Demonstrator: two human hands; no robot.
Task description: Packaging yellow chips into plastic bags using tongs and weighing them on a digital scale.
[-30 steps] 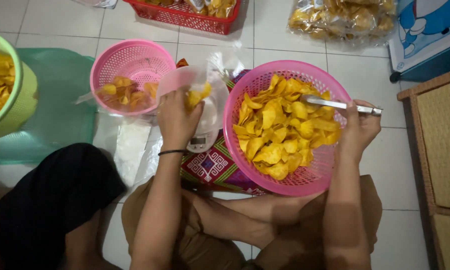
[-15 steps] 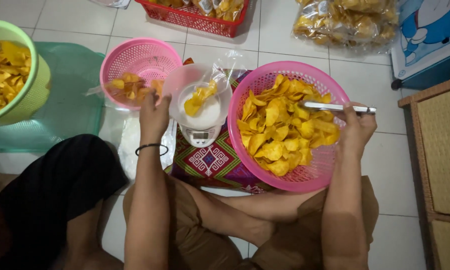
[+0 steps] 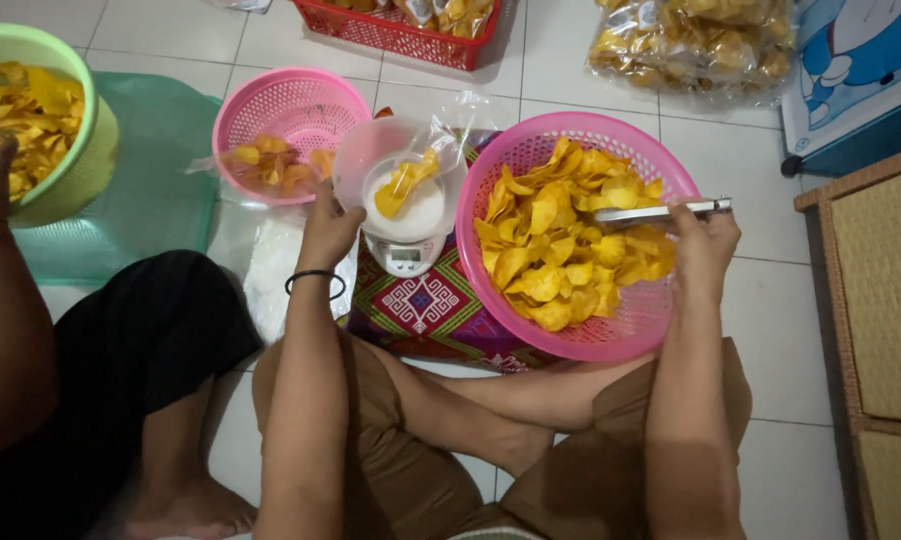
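Observation:
My left hand (image 3: 327,227) rests at the left side of a clear plastic bag (image 3: 400,172) that stands in a white bowl on a small kitchen scale (image 3: 406,255). A few yellow chips (image 3: 407,178) lie inside the bag. My right hand (image 3: 703,240) grips metal tongs (image 3: 660,211), which point left over a large pink basket (image 3: 588,342) full of yellow chips (image 3: 560,240). I sit cross-legged on a tiled floor with the scale and basket on a patterned cloth (image 3: 422,305).
A smaller pink basket (image 3: 290,112) holds bagged chips. At the left another person's arm (image 3: 0,300) reaches into a green bowl (image 3: 80,160) of chips. A red crate (image 3: 410,35) and packed bags (image 3: 690,40) lie at the back, a wicker cabinet (image 3: 885,300) at the right.
My left hand has lowered the bag with chips onto the scale and slid to its left side. The right hand holds the tongs over the big basket as before.

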